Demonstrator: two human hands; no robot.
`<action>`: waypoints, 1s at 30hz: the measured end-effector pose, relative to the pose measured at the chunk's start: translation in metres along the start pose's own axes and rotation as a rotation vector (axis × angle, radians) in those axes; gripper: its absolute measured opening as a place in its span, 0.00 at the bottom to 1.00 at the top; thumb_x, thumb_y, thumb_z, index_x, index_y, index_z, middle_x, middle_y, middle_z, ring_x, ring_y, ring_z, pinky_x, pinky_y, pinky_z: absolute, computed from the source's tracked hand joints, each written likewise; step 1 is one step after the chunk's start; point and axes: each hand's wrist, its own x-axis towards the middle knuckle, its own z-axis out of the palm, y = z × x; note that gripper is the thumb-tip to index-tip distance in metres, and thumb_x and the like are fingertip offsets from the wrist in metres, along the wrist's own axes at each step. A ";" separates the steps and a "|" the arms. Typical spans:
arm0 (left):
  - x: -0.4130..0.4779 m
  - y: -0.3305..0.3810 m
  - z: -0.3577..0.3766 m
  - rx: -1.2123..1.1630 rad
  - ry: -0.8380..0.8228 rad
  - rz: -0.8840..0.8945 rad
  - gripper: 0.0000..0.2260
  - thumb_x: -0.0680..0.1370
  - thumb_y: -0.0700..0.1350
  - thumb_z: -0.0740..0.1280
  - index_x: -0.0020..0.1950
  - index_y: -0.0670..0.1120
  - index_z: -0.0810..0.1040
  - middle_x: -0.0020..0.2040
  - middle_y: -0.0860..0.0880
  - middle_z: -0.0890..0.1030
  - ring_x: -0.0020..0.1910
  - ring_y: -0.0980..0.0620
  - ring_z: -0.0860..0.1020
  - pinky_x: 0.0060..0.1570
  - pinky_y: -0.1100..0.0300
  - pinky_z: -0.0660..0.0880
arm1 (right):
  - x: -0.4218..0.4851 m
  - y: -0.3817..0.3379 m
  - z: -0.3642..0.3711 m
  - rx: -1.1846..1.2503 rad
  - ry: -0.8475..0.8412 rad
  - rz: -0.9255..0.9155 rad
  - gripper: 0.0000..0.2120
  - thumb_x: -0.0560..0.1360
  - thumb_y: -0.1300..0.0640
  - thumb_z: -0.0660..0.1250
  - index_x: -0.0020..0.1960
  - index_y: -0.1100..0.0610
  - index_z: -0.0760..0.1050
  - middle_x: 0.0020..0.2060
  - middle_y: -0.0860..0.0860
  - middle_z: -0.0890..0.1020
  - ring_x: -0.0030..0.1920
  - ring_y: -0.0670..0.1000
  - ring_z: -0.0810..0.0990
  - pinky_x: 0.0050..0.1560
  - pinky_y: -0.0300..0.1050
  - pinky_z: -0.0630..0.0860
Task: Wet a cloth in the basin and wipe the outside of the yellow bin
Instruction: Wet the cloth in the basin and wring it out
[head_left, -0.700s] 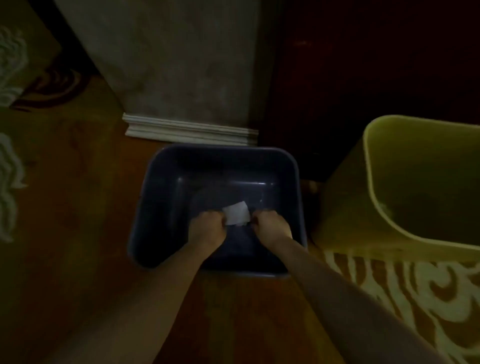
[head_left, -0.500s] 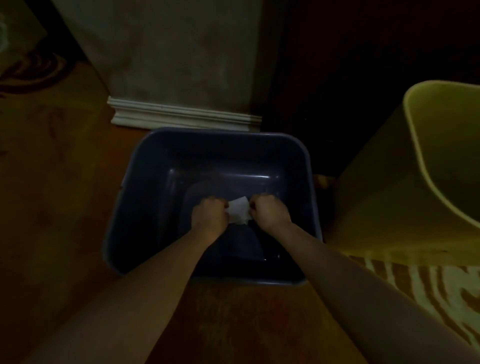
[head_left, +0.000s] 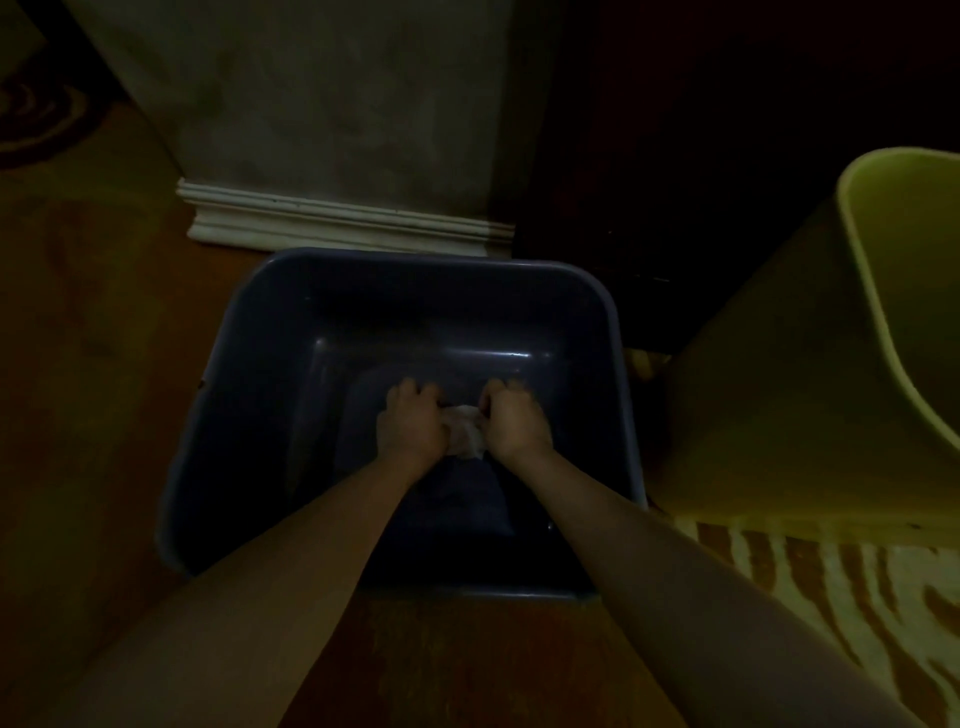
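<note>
Tall yellow plastic bin (head_left: 779, 415) at 3 o'clock, just beside the basin, outside not yet wiped. Dark blue rectangular plastic basin (head_left: 249, 364) at centre, on the floor. Left hand (head_left: 413, 428) and right hand (head_left: 517, 428) reach low inside it, both fisted on a small white crumpled cloth (head_left: 465, 439) between them, probably wringing or soaking; water level indiscernible.

No lettering, label, brand mark or number can be read anywhere; the scene is dim, and the basin (head_left: 618, 364) and yellow bin (head_left: 779, 395) show plain surfaces.
</note>
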 end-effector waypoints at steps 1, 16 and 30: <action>0.000 0.000 0.000 -0.002 0.005 0.017 0.12 0.76 0.42 0.62 0.58 0.40 0.75 0.61 0.40 0.72 0.61 0.41 0.68 0.53 0.52 0.69 | -0.001 0.001 -0.001 0.032 -0.007 0.003 0.07 0.76 0.62 0.62 0.52 0.63 0.73 0.54 0.60 0.77 0.55 0.58 0.75 0.50 0.49 0.76; -0.032 0.036 -0.055 -0.178 0.161 0.255 0.02 0.73 0.42 0.66 0.42 0.47 0.78 0.41 0.45 0.83 0.42 0.45 0.79 0.45 0.51 0.75 | -0.040 0.000 -0.071 0.245 0.133 -0.066 0.05 0.74 0.63 0.64 0.48 0.60 0.77 0.46 0.58 0.82 0.46 0.56 0.79 0.46 0.50 0.78; -0.064 0.116 -0.195 -0.442 0.357 0.515 0.06 0.72 0.41 0.70 0.41 0.50 0.75 0.35 0.56 0.75 0.35 0.57 0.73 0.32 0.67 0.68 | -0.112 -0.056 -0.209 0.333 0.631 -0.248 0.07 0.75 0.58 0.64 0.50 0.58 0.78 0.45 0.54 0.81 0.41 0.51 0.79 0.37 0.45 0.78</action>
